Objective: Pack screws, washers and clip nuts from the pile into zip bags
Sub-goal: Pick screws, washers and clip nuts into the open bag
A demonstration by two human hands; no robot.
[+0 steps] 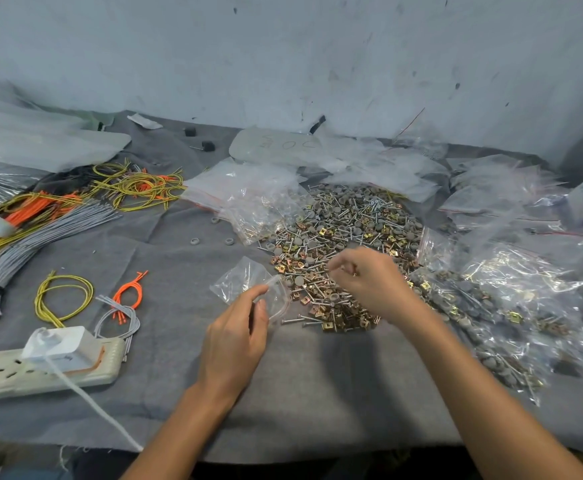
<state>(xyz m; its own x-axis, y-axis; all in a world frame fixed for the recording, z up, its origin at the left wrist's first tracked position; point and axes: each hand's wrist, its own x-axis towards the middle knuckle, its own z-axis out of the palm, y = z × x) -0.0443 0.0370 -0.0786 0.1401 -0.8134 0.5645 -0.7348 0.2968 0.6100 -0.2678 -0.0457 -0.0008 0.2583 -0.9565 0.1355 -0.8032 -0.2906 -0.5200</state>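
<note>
A big pile (338, 237) of screws, grey washers and gold clip nuts lies on the grey cloth (165, 258) in the middle. My left hand (238, 334) pinches a small clear zip bag (248, 282) by its red-striped mouth, holding it open just left of the pile. My right hand (369, 282) hovers over the pile's near part, fingers curled, pinching small pieces I cannot make out.
Filled zip bags (498, 306) lie heaped at the right; empty bags (248, 195) sit behind the pile. Bundles of grey, orange and yellow wires (40, 216) spread across the left. A white power strip (40, 365) with a plugged adapter lies near left.
</note>
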